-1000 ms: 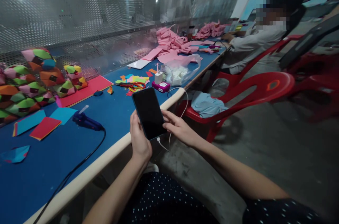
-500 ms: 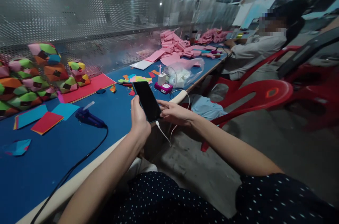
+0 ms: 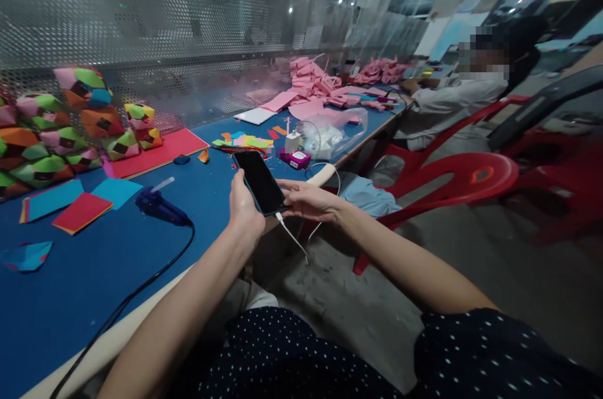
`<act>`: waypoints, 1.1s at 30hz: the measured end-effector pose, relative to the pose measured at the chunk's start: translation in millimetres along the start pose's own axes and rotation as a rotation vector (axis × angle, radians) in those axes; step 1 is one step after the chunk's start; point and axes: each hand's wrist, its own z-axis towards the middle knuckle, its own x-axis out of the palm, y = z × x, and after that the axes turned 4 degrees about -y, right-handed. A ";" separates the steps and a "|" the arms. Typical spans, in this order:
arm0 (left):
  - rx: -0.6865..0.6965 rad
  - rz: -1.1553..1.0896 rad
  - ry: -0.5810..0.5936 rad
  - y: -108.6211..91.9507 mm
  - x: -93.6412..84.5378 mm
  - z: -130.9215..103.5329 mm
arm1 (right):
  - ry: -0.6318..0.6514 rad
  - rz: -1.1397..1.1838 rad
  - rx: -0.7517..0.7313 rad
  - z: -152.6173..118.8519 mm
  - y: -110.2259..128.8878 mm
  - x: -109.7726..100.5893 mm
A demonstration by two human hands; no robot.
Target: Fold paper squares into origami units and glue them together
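Observation:
A dark-screened phone (image 3: 260, 183) is tilted over the table's front edge, with a white cable (image 3: 293, 237) at its lower end. My left hand (image 3: 245, 204) grips its left side, the thumb along the edge. At the lower right side, my right hand (image 3: 308, 199) touches the phone with bent fingers, some of them partly hidden behind it. Left of the phone on the blue table (image 3: 117, 273) lies a blue glue gun (image 3: 162, 205) with a black cord. Beyond the phone sit a magenta box (image 3: 296, 160) and small coloured paper scraps (image 3: 245, 140).
Folded paper blocks (image 3: 61, 135) are stacked at the left, near coloured sheets (image 3: 85, 212). Pink paper pieces (image 3: 313, 81) pile up farther back, beside a plastic bag (image 3: 336, 129). Red chairs (image 3: 452, 182) and a seated person (image 3: 464, 100) are at the right.
The view has shifted slightly. Both hands still hold the phone, which sits a little lower and more to the left in the picture. Its screen remains dark.

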 end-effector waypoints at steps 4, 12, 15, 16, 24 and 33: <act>-0.021 -0.018 0.003 -1.3 -1.7 -1.3 | 0.021 0.001 -0.004 -0.2 -3.0 -2.5; -0.033 -0.078 -0.039 6.1 -2.3 5.5 | -0.128 -0.143 -0.020 2.1 -0.6 0.5; -0.058 -0.103 -0.044 10.2 -0.9 7.0 | -0.160 -0.210 -0.049 5.5 -0.9 0.7; -0.068 -0.112 -0.040 11.6 -0.7 7.3 | -0.167 -0.240 -0.056 6.5 -1.1 0.4; -0.070 -0.214 0.006 31.2 -2.8 12.0 | -0.173 -0.574 -0.133 10.8 4.9 -5.0; -0.037 -0.298 0.059 39.2 -5.0 17.1 | -0.280 -0.834 -0.198 24.8 5.3 -5.5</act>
